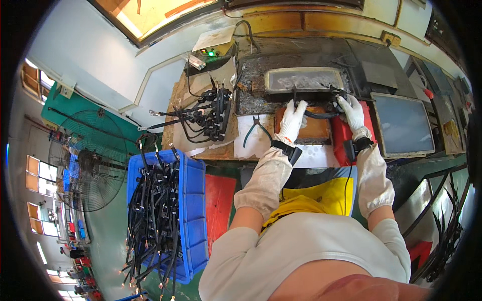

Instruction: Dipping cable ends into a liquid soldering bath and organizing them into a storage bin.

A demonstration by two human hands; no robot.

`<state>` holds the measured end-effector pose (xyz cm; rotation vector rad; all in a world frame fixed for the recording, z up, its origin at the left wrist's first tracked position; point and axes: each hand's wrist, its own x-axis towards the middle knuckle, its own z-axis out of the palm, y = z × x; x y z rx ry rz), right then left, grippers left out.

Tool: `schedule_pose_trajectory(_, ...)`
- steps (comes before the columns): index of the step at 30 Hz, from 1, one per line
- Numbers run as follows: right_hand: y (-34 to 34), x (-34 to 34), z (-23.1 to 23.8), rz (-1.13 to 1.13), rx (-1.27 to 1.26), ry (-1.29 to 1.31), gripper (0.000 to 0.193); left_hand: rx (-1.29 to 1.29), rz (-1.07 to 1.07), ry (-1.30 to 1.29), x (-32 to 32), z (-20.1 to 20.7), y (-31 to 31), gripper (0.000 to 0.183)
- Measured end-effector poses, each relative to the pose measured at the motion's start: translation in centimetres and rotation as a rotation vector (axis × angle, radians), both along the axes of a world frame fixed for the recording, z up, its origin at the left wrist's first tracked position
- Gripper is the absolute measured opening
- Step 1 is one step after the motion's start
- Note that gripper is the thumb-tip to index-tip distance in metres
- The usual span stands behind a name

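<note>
Over brown slab [315,133] — black cable [321,116], axis sideways — left hand [292,120], right hand [353,115]: fingers gripping it

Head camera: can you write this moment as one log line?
left hand: holding black cable | right hand: holding same cable | pliers: on white paper | blue crate: cable bundle

Black cable [322,116], thick, smooth-looking. Sagged in a shallow curve between the left fingers [297,108] and right fingers [346,104], gripped near both. Dark narrow piece stood beyond the left fingertips; its join to the cable unclear.
</note>
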<state>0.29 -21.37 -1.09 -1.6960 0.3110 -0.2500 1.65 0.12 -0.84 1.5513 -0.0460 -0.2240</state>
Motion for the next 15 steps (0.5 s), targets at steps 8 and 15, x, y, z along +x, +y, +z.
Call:
schedule_pose_trajectory(8, -0.2, -0.4, 0.7, 0.033, -0.050, 0.038, 0.045, -0.016, 0.009, 0.002, 0.0, 0.0, 0.0, 0.042)
schedule_pose_trajectory(15, -0.6, -1.9, 2.3, 0.059, -0.057, 0.030, 0.043, -0.012, -0.021, -0.017, -1.2, 1.9, -0.4, 0.045)
